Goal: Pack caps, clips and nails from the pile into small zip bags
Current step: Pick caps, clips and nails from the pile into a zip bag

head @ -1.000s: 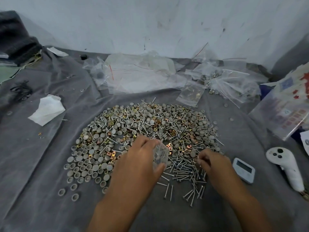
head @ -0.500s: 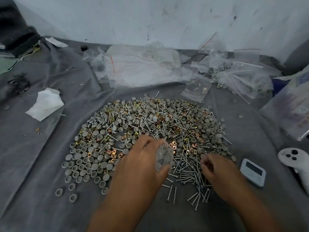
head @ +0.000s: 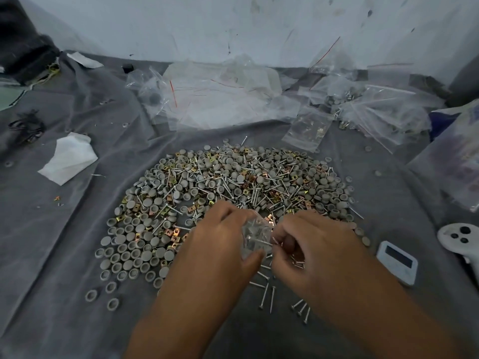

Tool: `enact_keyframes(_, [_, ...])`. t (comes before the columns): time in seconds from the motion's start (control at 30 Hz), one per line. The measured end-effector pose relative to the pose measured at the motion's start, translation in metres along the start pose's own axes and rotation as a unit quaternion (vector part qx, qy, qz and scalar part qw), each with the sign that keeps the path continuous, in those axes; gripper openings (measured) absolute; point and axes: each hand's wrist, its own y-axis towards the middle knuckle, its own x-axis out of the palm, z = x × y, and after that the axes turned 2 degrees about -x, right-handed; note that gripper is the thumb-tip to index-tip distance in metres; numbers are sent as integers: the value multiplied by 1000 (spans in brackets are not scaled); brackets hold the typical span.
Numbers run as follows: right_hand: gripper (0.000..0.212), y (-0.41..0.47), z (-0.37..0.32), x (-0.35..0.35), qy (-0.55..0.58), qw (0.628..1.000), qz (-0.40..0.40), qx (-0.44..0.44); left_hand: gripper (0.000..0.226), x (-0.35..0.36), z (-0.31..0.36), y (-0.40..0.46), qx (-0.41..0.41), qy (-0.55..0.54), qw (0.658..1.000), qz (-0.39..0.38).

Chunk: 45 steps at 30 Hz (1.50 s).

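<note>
A wide pile (head: 233, 187) of grey round caps, brass clips and silver nails lies on the grey cloth (head: 64, 255). At the pile's near edge my left hand (head: 217, 244) grips a small clear zip bag (head: 255, 237) between thumb and fingers. My right hand (head: 316, 250) is right beside it, pinching several nails (head: 282, 246) whose tips point into the bag's mouth. Loose nails (head: 269, 296) lie on the cloth under and in front of both hands.
Empty and filled clear zip bags (head: 228, 99) are heaped along the wall at the back. A white tissue (head: 68, 158) lies at the left. A small white timer (head: 396, 265) and a white controller (head: 461, 239) sit at the right.
My right hand has lifted from the loose nails with several pinched in its fingers and moved left to the bag. My left hand has kept hold of the bag.
</note>
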Motion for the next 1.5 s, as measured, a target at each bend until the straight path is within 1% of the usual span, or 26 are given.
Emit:
enact_keyframes(0.1, [12, 4, -2, 5, -31, 999, -8, -1, 53, 1, 0, -1, 5, 4, 1000, 4])
enact_keyframes(0.23, [7, 5, -4, 1, 21, 999, 45, -7, 50, -1, 1, -3, 16, -1, 1000, 5])
enact_keyframes(0.3, [4, 6, -6, 3, 43, 997, 66, -22, 44, -1, 3, -4, 19, -4, 1000, 5])
enact_keyframes(0.4, [8, 7, -7, 11, 28, 997, 73, -28, 35, -1, 4, -5, 19, -8, 1000, 3])
enact_keyframes(0.47, [15, 8, -3, 15, 5, 998, 64, -19, 39, 0, 3, -5, 16, -11, 1000, 1])
enact_keyframes(0.5, [16, 6, -1, 16, 5, 997, 72, -17, 41, -1, 2, -7, 12, -11, 1000, -2])
enact_keyframes(0.6, [10, -4, 20, 8, 36, 992, 119, 20, 47, -2, -1, -7, 9, -16, 1000, 4])
enact_keyframes(0.63, [10, -9, 32, 8, 42, 991, 113, 51, 49, -2, -2, -9, 6, -18, 1000, 6])
enact_keyframes(0.67, [12, -15, 46, 10, 39, 991, 85, 99, 49, -2, -2, -11, 4, -17, 1000, 6])
enact_keyframes(0.7, [15, -20, 62, 15, 24, 986, 39, 161, 48, -2, -3, -13, 5, -18, 1000, 8])
enact_keyframes(0.73, [20, -26, 74, 21, -7, 974, -26, 226, 47, -2, -3, -14, 6, -20, 1000, 10])
enact_keyframes(0.77, [25, -30, 84, 28, -45, 956, -97, 274, 46, -2, -3, -15, 7, -25, 1000, 14])
enact_keyframes(0.8, [29, -34, 91, 35, -70, 942, -143, 296, 43, -1, -3, -16, 7, -29, 999, 18])
enact_keyframes(0.83, [29, -36, 95, 42, -78, 939, -150, 300, 41, -1, -1, -16, 7, -31, 999, 24])
enact_keyframes(0.9, [20, -39, 99, 52, -62, 952, -100, 284, 38, -1, 0, -17, 5, -35, 999, 31])
enact_keyframes(0.97, [15, -41, 99, 55, -71, 958, -81, 266, 32, 0, 0, -18, 2, -32, 999, 40])
enact_keyframes(1.07, [17, -44, 101, 58, -78, 960, -80, 258, 30, 3, -1, -18, -3, -23, 998, 53])
enact_keyframes(1.17, [16, -46, 102, 57, -53, 965, -65, 249, 32, 5, -2, -17, -6, -27, 998, 55])
enact_keyframes(1.23, [17, -45, 100, 57, -38, 968, -71, 236, 32, 7, -3, -18, -6, -37, 998, 53])
enact_keyframes(1.4, [18, -41, 97, 60, -24, 969, -89, 231, 35, 11, -4, -20, -16, -86, 995, 52])
enact_keyframes(1.5, [18, -42, 98, 59, -16, 968, -74, 241, 35, 13, -4, -20, -39, -134, 988, 72])
